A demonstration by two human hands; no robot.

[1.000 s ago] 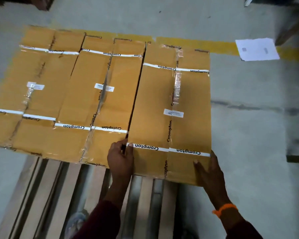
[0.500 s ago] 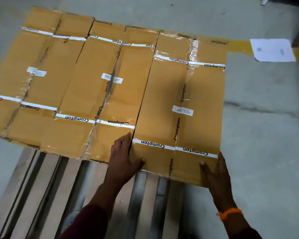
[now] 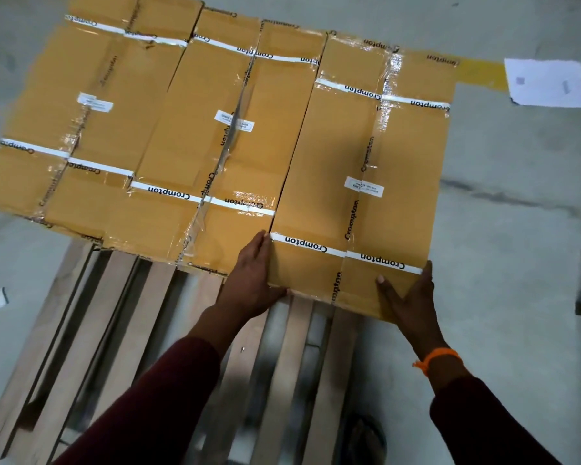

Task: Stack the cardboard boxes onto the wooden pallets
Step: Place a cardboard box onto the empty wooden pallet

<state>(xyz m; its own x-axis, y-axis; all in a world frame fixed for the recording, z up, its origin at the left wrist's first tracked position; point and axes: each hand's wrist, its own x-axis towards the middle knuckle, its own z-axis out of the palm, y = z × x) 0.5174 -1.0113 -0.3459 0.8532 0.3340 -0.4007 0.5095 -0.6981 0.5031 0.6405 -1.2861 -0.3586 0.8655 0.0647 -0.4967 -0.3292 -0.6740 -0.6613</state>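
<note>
Shifts left hand (image 3: 254, 280) to rightmost cardboard box (image 3: 366, 196) corner; presses right hand (image 3: 408, 297) flat too, fingers straight. Squaring on wooden pallet (image 3: 141, 313); next needs a flush push.

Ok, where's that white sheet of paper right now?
In the head view the white sheet lies on the floor at the upper right, just past the far right corner of the rightmost box, touching the yellow floor line.
</note>
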